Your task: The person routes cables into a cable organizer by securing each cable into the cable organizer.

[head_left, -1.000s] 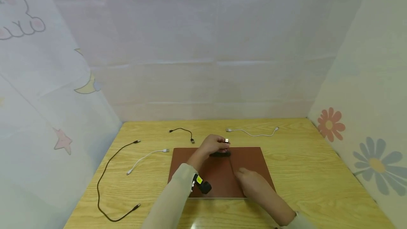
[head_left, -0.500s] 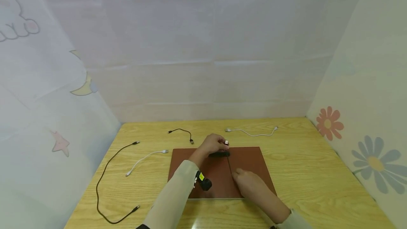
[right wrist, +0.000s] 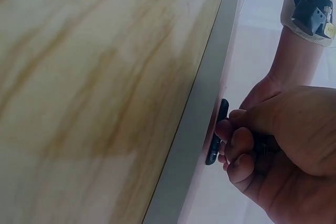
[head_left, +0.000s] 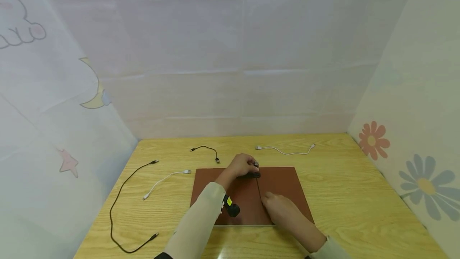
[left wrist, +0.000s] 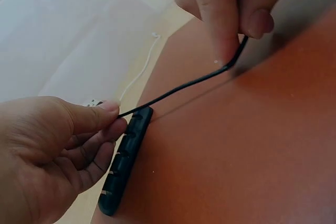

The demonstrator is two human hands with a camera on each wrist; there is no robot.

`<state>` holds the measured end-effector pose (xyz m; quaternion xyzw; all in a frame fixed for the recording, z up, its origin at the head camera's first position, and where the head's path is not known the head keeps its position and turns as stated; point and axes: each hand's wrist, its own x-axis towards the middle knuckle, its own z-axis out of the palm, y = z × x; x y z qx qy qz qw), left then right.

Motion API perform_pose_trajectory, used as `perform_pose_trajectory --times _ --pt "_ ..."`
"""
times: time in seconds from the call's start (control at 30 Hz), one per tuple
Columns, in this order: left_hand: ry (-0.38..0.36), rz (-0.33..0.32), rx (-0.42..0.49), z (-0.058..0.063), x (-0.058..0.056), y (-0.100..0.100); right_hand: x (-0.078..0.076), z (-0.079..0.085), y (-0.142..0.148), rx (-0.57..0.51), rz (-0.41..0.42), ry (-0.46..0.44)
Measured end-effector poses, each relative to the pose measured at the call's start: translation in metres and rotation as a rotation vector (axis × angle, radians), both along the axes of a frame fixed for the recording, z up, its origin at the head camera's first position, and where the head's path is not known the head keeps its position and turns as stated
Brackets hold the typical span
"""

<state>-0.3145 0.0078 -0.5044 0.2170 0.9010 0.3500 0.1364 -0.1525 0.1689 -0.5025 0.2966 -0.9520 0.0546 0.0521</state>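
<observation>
A thin black USB cable (left wrist: 181,86) is stretched between my two hands. My left hand (head_left: 241,166) pinches it by thumb and fingertips near its USB plug (head_left: 256,164), at the far edge of a brown board (head_left: 248,197). Under the cable, a black cable holder strip (left wrist: 124,166) with several slots lies on the board; the cable passes over its end slot, and I cannot tell whether it sits in it. Nearer the front, my right hand (head_left: 282,209) grips the cable low over the board, its curled fingers hiding the rest of it.
Left of the board lie a long black cable (head_left: 112,211) and a short white cable (head_left: 167,178). Behind it are a short black cable (head_left: 210,147) and another white cable (head_left: 287,154). Patterned sheets enclose the wooden table (head_left: 359,195) at the back and sides.
The right hand has shifted slightly left, and the cable has swung a little left with it. The USB plug in my left hand has dipped slightly. Loose cables stay put.
</observation>
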Motion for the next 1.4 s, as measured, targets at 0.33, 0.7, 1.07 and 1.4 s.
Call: perform_pose_trajectory --times 0.33,0.7,1.07,1.4 --pt "0.037 0.010 -0.028 -0.010 -0.004 0.004 -0.004 -0.001 0.002 0.016 0.007 0.012" --pt "0.064 -0.013 -0.027 -0.017 -0.004 0.006 -0.004 -0.002 0.000 0.037 -0.002 0.018" --pt "0.096 0.021 -0.049 -0.021 -0.002 0.007 -0.005 -0.004 -0.003 0.063 -0.024 0.015" --pt "0.113 0.056 -0.044 -0.026 0.000 0.012 -0.006 -0.004 -0.003 0.054 -0.031 0.023"
